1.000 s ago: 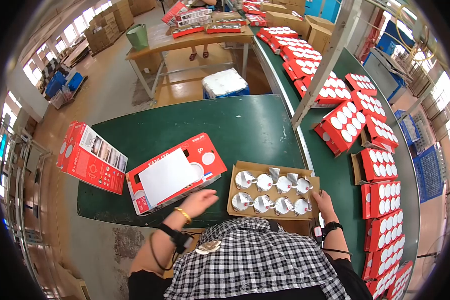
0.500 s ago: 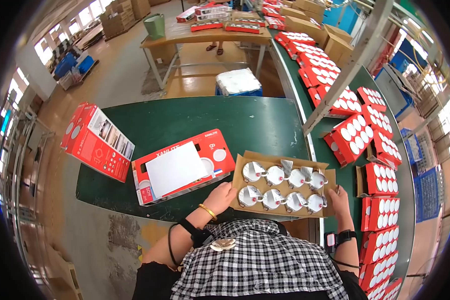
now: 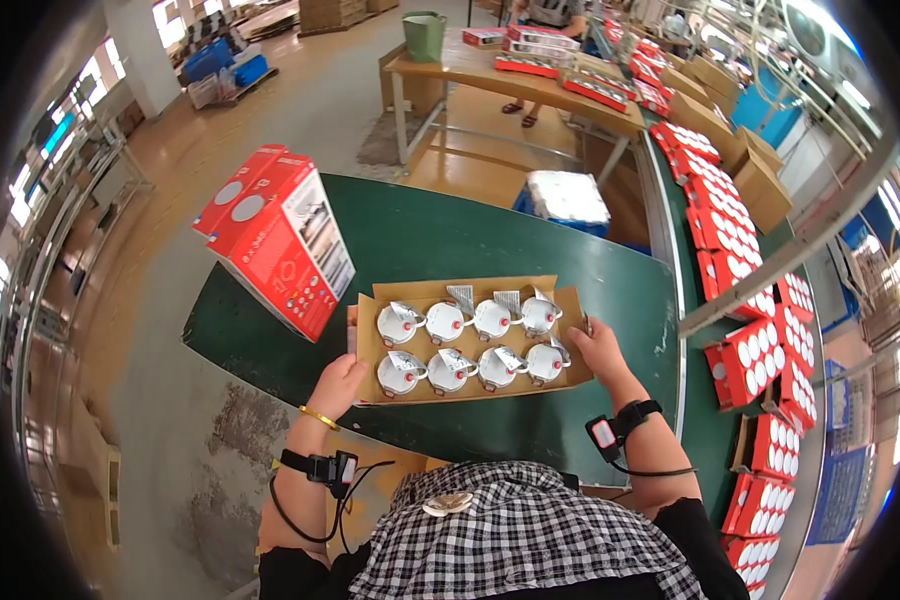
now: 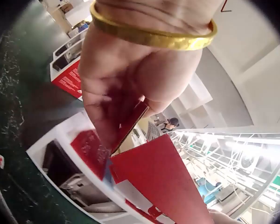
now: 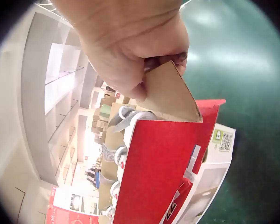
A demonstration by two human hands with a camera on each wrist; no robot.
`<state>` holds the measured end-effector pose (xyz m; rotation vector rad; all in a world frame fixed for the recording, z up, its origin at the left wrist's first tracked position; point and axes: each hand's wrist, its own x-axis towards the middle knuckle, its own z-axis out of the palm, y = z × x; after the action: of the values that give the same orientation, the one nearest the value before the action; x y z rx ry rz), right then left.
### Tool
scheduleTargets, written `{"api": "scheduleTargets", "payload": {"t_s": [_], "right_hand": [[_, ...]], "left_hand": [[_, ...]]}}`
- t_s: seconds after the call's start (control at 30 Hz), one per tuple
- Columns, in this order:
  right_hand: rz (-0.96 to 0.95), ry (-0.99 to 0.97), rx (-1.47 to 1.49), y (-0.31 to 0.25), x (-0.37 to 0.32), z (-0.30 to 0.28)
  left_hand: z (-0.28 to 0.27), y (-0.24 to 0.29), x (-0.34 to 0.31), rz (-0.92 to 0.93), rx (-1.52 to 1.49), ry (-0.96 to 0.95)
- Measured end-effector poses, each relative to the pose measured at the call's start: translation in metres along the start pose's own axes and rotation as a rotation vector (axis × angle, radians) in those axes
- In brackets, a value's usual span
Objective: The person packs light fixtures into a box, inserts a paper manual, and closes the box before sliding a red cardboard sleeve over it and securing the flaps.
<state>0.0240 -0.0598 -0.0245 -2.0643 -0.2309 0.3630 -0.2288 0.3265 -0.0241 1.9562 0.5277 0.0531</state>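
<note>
Both hands hold a shallow cardboard box [image 3: 425, 292] by its ends over the green table. Round white lamps [image 3: 445, 322] with wire loops and small paper tags sit inside it in two rows. At the box's left end, my left hand [image 3: 340, 383] grips a folded flap [image 4: 129, 125], red on its outside. On the right, my right hand [image 3: 598, 350] pinches the brown end flap [image 5: 170, 93] between thumb and fingers. A printed carton [image 4: 65, 172] lies below the box, mostly hidden by it in the head view.
A red printed carton [image 3: 280, 250] stands tilted at the table's left edge. Along the right runs a green conveyor with several red boxes of white discs [image 3: 750, 360]. A metal post [image 3: 790, 240] rises between table and conveyor. Beyond are a wooden table [image 3: 470, 60] and a white-topped blue crate [image 3: 567, 197].
The left hand came to the box's left end and took hold. Both hands have carried the box leftward, over the flat red carton with white paper on it. The head view has turned right.
</note>
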Motion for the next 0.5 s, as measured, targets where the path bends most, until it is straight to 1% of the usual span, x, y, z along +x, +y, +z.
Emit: {"api": "scheduleTargets", "payload": {"t_s": [0.03,0.1,0.13,0.17,0.2,0.23,0.27,0.3,0.33,0.37,0.47,0.5], "right_hand": [[-0.003,-0.011,-0.004,0.000,0.009,0.010],[0.053,-0.080,-0.188,0.007,0.020,0.022],[0.062,-0.079,-0.190,0.007,0.021,0.024],[0.110,-0.079,-0.105,0.009,0.020,0.024],[0.159,-0.076,-0.021,0.011,0.018,0.024],[0.205,-0.070,0.064,0.014,0.016,0.023],[0.216,-0.061,0.064,0.019,0.014,0.023],[0.253,-0.096,0.124,0.026,0.013,0.023],[0.288,-0.132,0.185,0.031,0.010,0.022],[0.296,-0.124,0.184,0.034,0.006,0.021],[0.310,-0.054,0.210,0.046,-0.013,0.007],[0.313,-0.012,0.237,0.054,-0.022,-0.005]], "left_hand": [[0.000,-0.009,0.004,-0.020,0.009,-0.001],[0.001,-0.028,0.005,-0.047,0.015,-0.012],[0.003,-0.029,0.004,0.031,0.091,0.039],[0.004,-0.030,0.004,0.111,0.167,0.084],[0.003,-0.033,0.005,0.123,0.218,0.137],[0.004,-0.040,0.009,0.123,0.217,0.121],[0.007,-0.049,0.015,0.067,0.110,0.146],[0.009,-0.056,0.020,0.010,0.003,0.172],[0.013,-0.042,0.020,0.015,-0.332,0.062],[0.015,-0.037,0.021,0.013,-0.334,0.051],[0.026,-0.020,0.019,0.066,-0.204,-0.068],[0.037,-0.007,0.014,0.130,-0.144,-0.027]]}}
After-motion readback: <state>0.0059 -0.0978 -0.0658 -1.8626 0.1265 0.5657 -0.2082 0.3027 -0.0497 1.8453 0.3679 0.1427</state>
